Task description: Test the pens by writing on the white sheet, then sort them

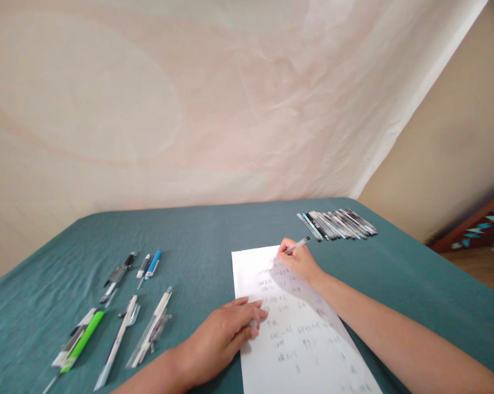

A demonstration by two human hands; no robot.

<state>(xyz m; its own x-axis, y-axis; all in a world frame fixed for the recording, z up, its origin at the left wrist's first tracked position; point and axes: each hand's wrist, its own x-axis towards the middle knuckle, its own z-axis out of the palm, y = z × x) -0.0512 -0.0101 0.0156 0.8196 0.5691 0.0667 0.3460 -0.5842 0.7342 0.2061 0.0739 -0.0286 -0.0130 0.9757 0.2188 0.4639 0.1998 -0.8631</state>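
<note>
1. While your right hand (300, 262) is pinched shut around the slim clear-barrelled pen (298, 244), hold it low on the barrel and lightly, so the tip can travel without dragging.
2. Judging by the grip, the pen's tip is down on the far left part of the white handwritten sheet of paper (304, 339), though your fingers hide the contact itself.
3. Note the pen's long axis: it slants from the hidden tip at the lower left up to the free tail at the upper right. The tail points toward the far right corner of the table.
4. Your left hand (222, 336) lies flat and open, clamped on nothing, with its fingertips on the sheet's left edge. Press there evenly so the paper does not swivel under the strokes.
5. Rest your right wrist on the sheet, which lies lengthwise away from you on the teal cloth-covered table (214, 230).
6. Mind your sleeve side: the tight row of dark and clear pens (337, 223) sits near, beyond the pen's tail.
7. Well apart on your left lie the loose pens, among them a green-bodied marker (82, 340) and a blue-capped pen (152, 264).
</note>
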